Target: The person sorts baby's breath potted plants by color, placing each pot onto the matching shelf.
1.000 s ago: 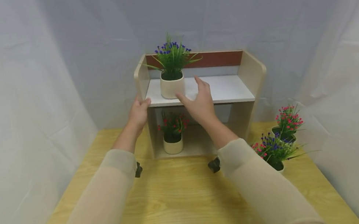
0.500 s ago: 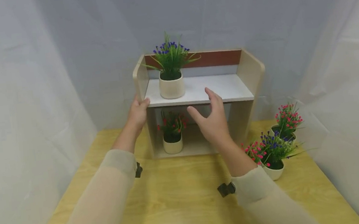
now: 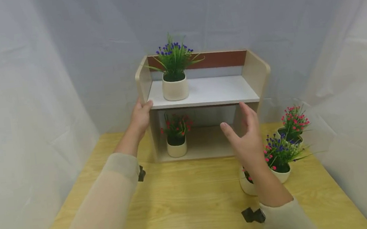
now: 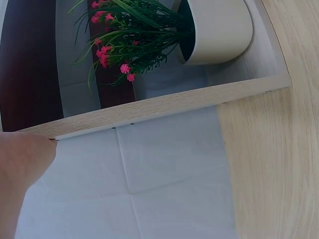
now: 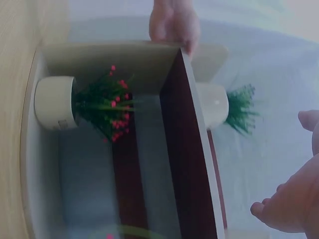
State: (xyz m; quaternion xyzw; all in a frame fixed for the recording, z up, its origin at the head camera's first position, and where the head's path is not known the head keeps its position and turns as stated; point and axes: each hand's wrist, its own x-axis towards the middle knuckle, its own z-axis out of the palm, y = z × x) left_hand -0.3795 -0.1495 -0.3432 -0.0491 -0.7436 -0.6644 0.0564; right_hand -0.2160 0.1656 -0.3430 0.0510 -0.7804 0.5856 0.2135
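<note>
Left hand (image 3: 141,117) gripping shelf (image 3: 219,89) at left side; right hand (image 3: 248,141) hanging wide, empty, nearer purple-flowered plant (image 3: 280,158) standing front-right of shelf.

Wood grain against creased sheeting (image 3: 345,73), thin and faintly shiny.
Tabletop (image 3: 176,202): wood-look, streaky grain, glossy enough to throw back a bright spot. Shelf unit (image 3: 256,74): matt wood-look panels, fine grain along the edge; upper board (image 3: 221,88) smooth; back strip (image 3: 224,59) flat-finished. Upper pot (image 3: 175,90) and lower pot (image 3: 177,150): smooth, soft sheen, ceramic or plastic, can't tell. Flowers (image 3: 174,49) look plastic. Sleeves (image 3: 100,192): matt cloth.
</note>
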